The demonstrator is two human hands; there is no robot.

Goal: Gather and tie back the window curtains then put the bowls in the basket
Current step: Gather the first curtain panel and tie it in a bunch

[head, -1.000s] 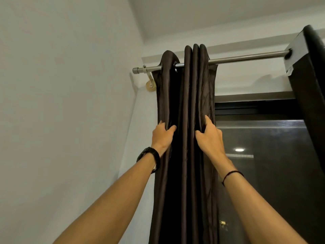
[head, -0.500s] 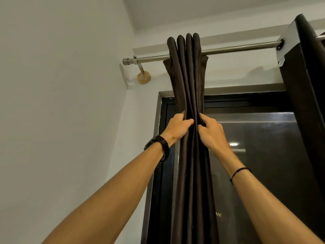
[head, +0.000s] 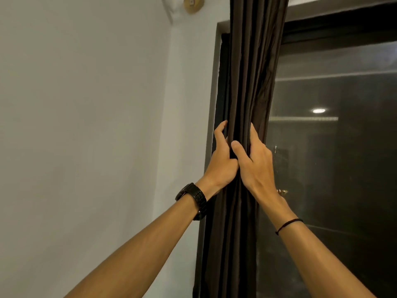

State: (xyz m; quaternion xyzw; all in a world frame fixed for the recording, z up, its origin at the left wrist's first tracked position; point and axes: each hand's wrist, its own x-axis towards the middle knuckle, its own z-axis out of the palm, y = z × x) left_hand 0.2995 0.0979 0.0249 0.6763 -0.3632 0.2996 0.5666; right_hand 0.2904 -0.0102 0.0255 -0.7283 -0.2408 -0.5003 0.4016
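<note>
Curtain [head: 251, 82] bunched by window frame [head: 222, 72] edge, L hand [head: 221, 164] & R hand [head: 255, 166] fingers [head: 238, 149] clamped round it.

Top and bottom edges both chop the curtain [head: 247, 61], so neither end shows. The left hand [head: 221, 166] grips it, most fingers [head: 219, 132] lost behind the folds. The right hand [head: 256, 168] does too, its outer fingers buried in fabric. The wooden wall mount [head: 194, 4] is clipped at the top. There's a tiny brassy thing [head: 282, 192] by the right wrist, too small to tell.

white wall [head: 86, 125] near left of the bunched curtain [head: 251, 72], window glass [head: 335, 173] just behind, open room in front
</note>
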